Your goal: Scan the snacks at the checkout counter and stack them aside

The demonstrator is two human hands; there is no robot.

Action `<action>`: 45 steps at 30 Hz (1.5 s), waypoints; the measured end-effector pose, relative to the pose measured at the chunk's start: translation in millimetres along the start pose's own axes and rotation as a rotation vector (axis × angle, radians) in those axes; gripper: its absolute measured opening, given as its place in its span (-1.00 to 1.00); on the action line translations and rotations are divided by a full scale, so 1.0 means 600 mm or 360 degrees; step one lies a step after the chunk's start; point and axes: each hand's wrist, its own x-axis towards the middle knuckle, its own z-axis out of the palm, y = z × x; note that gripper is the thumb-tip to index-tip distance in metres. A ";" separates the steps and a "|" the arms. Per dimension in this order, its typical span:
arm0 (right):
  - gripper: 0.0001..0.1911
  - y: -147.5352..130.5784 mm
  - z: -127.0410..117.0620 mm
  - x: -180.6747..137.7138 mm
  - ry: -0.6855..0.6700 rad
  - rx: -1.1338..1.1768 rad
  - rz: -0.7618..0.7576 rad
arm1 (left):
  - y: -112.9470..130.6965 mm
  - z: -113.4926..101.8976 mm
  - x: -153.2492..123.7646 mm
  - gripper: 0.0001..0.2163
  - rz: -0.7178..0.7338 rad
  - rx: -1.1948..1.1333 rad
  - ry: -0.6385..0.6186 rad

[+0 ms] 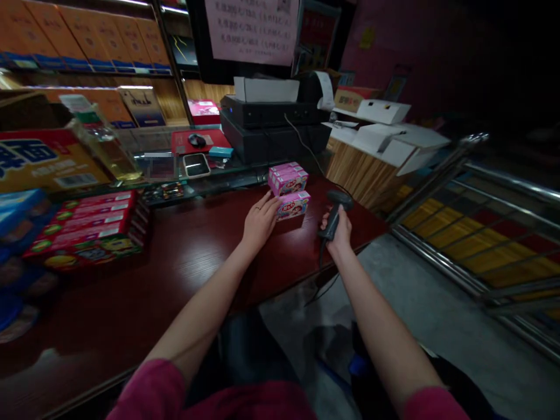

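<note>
Left hand (259, 223): fingers against end of near pink box (294, 206), grip unclear; careless push could shift pink stack (289, 179) just beyond fingertips; right hand (342, 232): fingers wrapped round scanner (333, 219), cable (321, 256) below them might snag table (205, 262)

At the centre, the left hand (260, 221) covers the left end of the nearer pink box (294, 206); just towards three o'clock, the right hand (342, 230) hides part of the grip of the dark scanner (340, 199). At twelve, the top edge cuts the pink sign (254, 26), its small print blurred. At eight, the left edge crops the blue-lidded tubs (17, 318); at nine, the yellow-and-red carton (48, 160). At three, the metal railing (503, 176) runs out of frame; at two, darkness swallows all detail.
</note>
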 end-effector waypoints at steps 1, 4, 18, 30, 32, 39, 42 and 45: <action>-0.45 0.002 0.000 0.000 -0.0020 -0.0009 -0.0010 | 0.002 0.015 0.019 -0.57 -0.0016 0.0008 0.0003; -0.43 0.007 0.002 -0.002 -0.0075 -0.0057 -0.0001 | 0.001 0.050 0.064 -0.57 -0.0046 0.0024 0.0007; -0.45 -0.002 -0.004 -0.006 -0.0191 -0.0102 0.0110 | -0.009 0.083 0.107 -0.41 -0.0196 0.0066 -0.0034; -0.52 0.068 0.108 -0.127 -0.0700 -0.0124 0.0656 | -0.122 -0.206 -0.161 -0.37 -0.0282 0.0447 -0.0043; -0.54 0.103 0.162 -0.174 -0.0836 -0.0117 0.0799 | -0.155 -0.275 -0.225 -0.38 -0.0448 0.0554 0.0001; -0.54 0.194 0.308 -0.331 -0.1274 -0.0073 0.1056 | -0.193 -0.399 -0.357 -0.23 -0.1115 0.0818 0.0387; -0.54 0.212 0.329 -0.367 -0.1366 -0.0089 0.1049 | -0.197 -0.407 -0.367 -0.19 -0.1237 0.0882 0.0349; -0.50 0.217 0.324 -0.377 -0.1420 -0.0143 0.0978 | -0.199 -0.411 -0.371 -0.27 -0.1213 0.0869 0.0284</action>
